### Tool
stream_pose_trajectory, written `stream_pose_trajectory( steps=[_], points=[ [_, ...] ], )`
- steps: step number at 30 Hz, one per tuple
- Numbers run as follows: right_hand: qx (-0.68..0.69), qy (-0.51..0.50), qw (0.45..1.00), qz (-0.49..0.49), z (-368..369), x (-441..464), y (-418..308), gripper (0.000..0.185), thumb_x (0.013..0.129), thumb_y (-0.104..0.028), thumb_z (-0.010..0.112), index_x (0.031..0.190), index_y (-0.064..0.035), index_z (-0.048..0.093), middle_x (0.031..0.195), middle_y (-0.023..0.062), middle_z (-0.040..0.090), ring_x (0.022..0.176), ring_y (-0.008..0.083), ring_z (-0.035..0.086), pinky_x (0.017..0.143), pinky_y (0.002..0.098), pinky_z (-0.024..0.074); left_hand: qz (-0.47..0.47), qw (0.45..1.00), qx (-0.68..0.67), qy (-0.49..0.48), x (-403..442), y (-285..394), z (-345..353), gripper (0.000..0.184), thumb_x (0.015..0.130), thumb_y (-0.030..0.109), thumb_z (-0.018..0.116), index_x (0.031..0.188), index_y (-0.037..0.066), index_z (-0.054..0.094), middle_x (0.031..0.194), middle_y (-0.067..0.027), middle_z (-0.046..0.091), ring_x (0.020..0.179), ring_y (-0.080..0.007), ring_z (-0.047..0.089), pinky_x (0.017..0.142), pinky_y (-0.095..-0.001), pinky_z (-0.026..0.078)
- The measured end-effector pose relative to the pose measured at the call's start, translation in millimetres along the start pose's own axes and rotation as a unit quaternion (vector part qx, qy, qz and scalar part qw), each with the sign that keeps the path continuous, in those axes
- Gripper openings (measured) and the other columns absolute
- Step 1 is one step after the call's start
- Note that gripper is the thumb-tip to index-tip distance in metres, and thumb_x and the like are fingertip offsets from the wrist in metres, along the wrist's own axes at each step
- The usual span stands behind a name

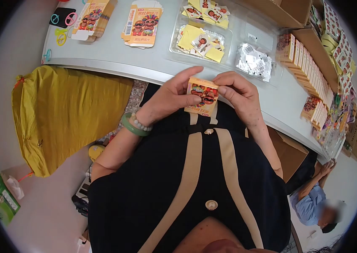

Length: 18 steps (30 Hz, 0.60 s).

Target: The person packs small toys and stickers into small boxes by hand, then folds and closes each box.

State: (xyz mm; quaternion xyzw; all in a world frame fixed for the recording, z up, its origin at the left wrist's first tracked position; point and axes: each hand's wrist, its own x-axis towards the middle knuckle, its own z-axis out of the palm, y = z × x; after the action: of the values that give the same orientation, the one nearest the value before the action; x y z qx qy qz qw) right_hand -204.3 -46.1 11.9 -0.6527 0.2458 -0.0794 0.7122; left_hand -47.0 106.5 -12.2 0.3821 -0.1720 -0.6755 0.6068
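Observation:
Between my two hands, in front of my body at the table's near edge, is a small orange printed box point(203, 97) with cartoon figures on it. My left hand point(171, 95) grips its left side, the thumb lying across the front and the index finger stretched out above. Fingers and thumb of my right hand point(239, 95) pinch the box's upper right corner. Beyond my hands, a clear plastic tray point(174, 52) holds yellow and white cartoon stickers point(201, 42). To its right lies a pile of small white packets point(254, 61).
Flat orange boxes point(143, 25) lie stacked at the back left, near another stack point(92, 21). A row of filled-out orange boxes point(307, 63) runs along the right beside a cardboard carton point(319, 50). A yellow sack point(71, 114) hangs at left. Another person point(313, 202) is at lower right.

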Motion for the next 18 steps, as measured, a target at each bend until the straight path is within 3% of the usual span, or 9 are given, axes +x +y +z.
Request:
stream_pose_trajectory(
  steps=[3, 4, 5, 7, 8, 11, 13, 15, 18],
  points=[
    [-0.038, 0.054, 0.998, -0.013, 4, -2, 0, 0.007, 0.085, -0.001, 0.058, 0.090, 0.0022, 0.062, 0.098, 0.0075, 0.059, 0.093, 0.0139, 0.055, 0.083, 0.0251, 0.0431, -0.005, 0.999, 0.032, 0.023, 4, -7, 4, 0.070, 0.085, 0.002, 0.061, 0.142, 0.004, 0.021, 0.117, -0.0096, 0.054, 0.107, -0.0137, 0.054, 0.090, -0.0280, 0.047],
    [-0.038, 0.054, 0.998, -0.013, 7, -3, 1, 0.007, 0.085, -0.001, 0.058, 0.090, 0.0022, 0.062, 0.098, 0.0075, 0.059, 0.093, 0.0139, 0.055, 0.083, 0.0251, 0.0431, 0.032, 0.991, 0.088, 0.093, 7, -14, 7, 0.071, 0.084, 0.001, 0.062, 0.141, 0.001, 0.019, 0.117, -0.0106, 0.053, 0.104, -0.0149, 0.055, 0.087, -0.0278, 0.047],
    [-0.047, 0.086, 0.995, -0.033, 12, -4, 3, 0.007, 0.085, -0.001, 0.059, 0.090, 0.0024, 0.062, 0.096, 0.0073, 0.059, 0.091, 0.0134, 0.055, 0.082, 0.0247, 0.0432, 0.033, 0.991, 0.089, 0.092, 7, -10, 12, 0.071, 0.084, 0.001, 0.062, 0.141, 0.001, 0.019, 0.117, -0.0106, 0.053, 0.104, -0.0149, 0.055, 0.087, -0.0278, 0.047],
    [-0.056, 0.121, 0.990, -0.055, 18, -1, 1, 0.006, 0.084, -0.001, 0.059, 0.089, 0.0025, 0.062, 0.095, 0.0070, 0.059, 0.089, 0.0129, 0.054, 0.081, 0.0244, 0.0433, 0.032, 0.970, 0.188, 0.150, 7, 3, 24, 0.091, 0.074, 0.017, 0.075, 0.139, -0.008, 0.016, 0.120, -0.0179, 0.051, 0.107, -0.0198, 0.055, 0.087, -0.0282, 0.047],
    [-0.047, 0.110, 0.992, -0.045, 20, 0, -3, 0.005, 0.084, -0.001, 0.060, 0.088, 0.0024, 0.061, 0.093, 0.0066, 0.058, 0.087, 0.0126, 0.054, 0.078, 0.0245, 0.0433, 0.018, 0.939, 0.293, 0.179, 7, 4, 25, 0.104, 0.065, 0.027, 0.081, 0.139, -0.008, 0.017, 0.124, -0.0219, 0.046, 0.113, -0.0259, 0.051, 0.094, -0.0318, 0.042],
    [-0.068, 0.082, 0.992, -0.061, 22, 5, -13, 0.003, 0.082, 0.000, 0.061, 0.083, 0.0023, 0.060, 0.088, 0.0065, 0.056, 0.082, 0.0127, 0.053, 0.073, 0.0245, 0.0428, 0.044, 0.915, 0.370, 0.156, 13, 0, 29, 0.108, 0.061, 0.031, 0.082, 0.139, -0.009, 0.018, 0.129, -0.0251, 0.041, 0.119, -0.0300, 0.045, 0.100, -0.0344, 0.036],
    [-0.118, 0.049, 0.987, -0.097, 22, 5, -16, 0.005, 0.081, 0.001, 0.062, 0.086, 0.0021, 0.063, 0.088, 0.0075, 0.056, 0.080, 0.0143, 0.053, 0.071, 0.0243, 0.0428, 0.048, 0.929, 0.334, 0.151, 14, -4, 28, 0.103, 0.062, 0.029, 0.082, 0.138, -0.006, 0.022, 0.128, -0.0236, 0.042, 0.119, -0.0310, 0.045, 0.100, -0.0357, 0.036],
    [-0.126, 0.029, 0.984, -0.122, 20, 6, -20, 0.008, 0.081, 0.001, 0.062, 0.089, 0.0017, 0.064, 0.088, 0.0077, 0.056, 0.081, 0.0152, 0.054, 0.070, 0.0245, 0.0434, 0.119, 0.895, 0.403, 0.151, 14, -3, 29, 0.098, 0.063, 0.027, 0.082, 0.138, -0.002, 0.026, 0.120, -0.0192, 0.046, 0.111, -0.0311, 0.049, 0.093, -0.0364, 0.041],
    [-0.157, -0.003, 0.973, -0.167, 14, 4, -17, 0.014, 0.080, 0.002, 0.063, 0.094, 0.0008, 0.065, 0.090, 0.0081, 0.056, 0.083, 0.0169, 0.056, 0.069, 0.0251, 0.0447, 0.131, 0.860, 0.464, 0.166, 10, 4, 33, 0.093, 0.063, 0.026, 0.081, 0.137, 0.002, 0.030, 0.112, -0.0165, 0.048, 0.102, -0.0313, 0.051, 0.087, -0.0372, 0.043]
  ],
)
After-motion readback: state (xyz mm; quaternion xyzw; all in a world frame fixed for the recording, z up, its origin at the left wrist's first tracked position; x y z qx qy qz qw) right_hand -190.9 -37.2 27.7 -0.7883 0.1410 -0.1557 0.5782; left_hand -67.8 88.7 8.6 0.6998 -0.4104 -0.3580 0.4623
